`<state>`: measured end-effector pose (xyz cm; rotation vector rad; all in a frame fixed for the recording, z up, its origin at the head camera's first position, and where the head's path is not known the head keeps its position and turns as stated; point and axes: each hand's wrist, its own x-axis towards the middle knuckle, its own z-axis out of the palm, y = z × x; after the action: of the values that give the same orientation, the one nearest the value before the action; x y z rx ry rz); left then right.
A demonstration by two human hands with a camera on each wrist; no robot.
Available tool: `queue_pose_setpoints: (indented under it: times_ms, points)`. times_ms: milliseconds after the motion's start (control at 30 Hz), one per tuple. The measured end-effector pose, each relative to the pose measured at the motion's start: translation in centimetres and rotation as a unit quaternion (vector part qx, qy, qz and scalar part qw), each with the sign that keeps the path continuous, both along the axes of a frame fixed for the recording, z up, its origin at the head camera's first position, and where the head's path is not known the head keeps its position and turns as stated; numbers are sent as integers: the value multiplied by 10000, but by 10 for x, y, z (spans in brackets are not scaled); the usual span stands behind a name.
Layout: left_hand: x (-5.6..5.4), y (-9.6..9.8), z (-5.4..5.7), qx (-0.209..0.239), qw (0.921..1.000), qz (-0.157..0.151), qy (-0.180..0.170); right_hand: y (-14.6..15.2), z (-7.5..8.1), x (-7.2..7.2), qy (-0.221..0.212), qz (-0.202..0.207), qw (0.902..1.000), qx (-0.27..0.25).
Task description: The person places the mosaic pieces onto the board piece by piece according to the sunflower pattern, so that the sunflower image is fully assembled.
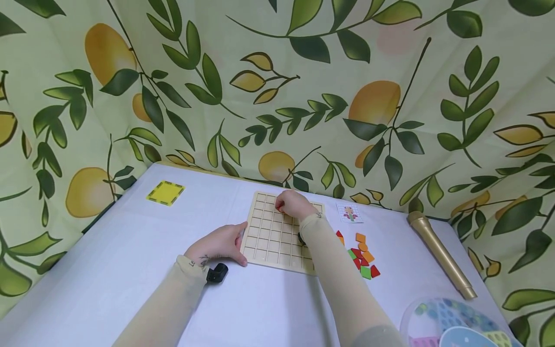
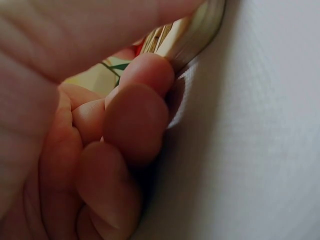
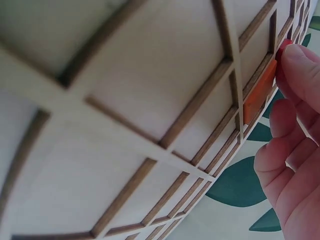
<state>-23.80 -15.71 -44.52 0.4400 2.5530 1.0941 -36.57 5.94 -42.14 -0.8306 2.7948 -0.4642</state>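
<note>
Head view: one square wooden grid board (image 1: pixel 260 236), pale and divided by thin raised ribs into rows of square cells, lies on the white table (image 1: pixel 108 289). One left hand (image 1: pixel 218 243) holds it at the near left corner, and one right hand (image 1: pixel 297 205) reaches over its far part, fingertips down. Right of the board I see one small picture card (image 1: pixel 349 212) and a loose scatter of coloured pieces (image 1: pixel 368 256) in red, orange and green, overlapping too much for a sure count. Further out are one gold stick (image 1: pixel 442 255) and one clear tray (image 1: pixel 407 323) of coloured bits, cut by the frame; well apart on the left sits one yellow square (image 1: pixel 165 193). Left wrist view gives what the head view hides: bent fingers tucked against the board's smooth side edge, thumb along the other side, so that grip is closed on the board. Right wrist view shows the ribs' brown sides, one orange tile (image 3: pixel 260 95) lying in the grid near the far edge, and one red piece (image 3: pixel 283 48) pinched in the right grip, thumb against finger, just beside that tile.
</note>
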Motion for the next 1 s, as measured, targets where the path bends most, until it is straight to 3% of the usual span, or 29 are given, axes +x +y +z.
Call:
queue_pose_setpoints:
  times_ms: [200,367,533,667,767,1000]
  points:
    - [1,0,0,-21,10000,5,-37,3,-1,1,42,-9,10000,-32]
    - [1,1,0,-9,10000,34,-72,18,17,10,109,-550,9977,-370]
    - [-1,0,1,-42,9999,15,-113,63,38,19,128,-1125,9909,-730]
    - [-2,-1,2,-109,9999,-14,-108,106,39,29,98,-1540,9877,-237]
    - [-2,-2,2,-68,9999,1,-147,129,33,37,-202,-1768,9836,288]
    - [-2,0,0,-23,9999,-14,-112,147,13,52,-925,-1938,9725,905]
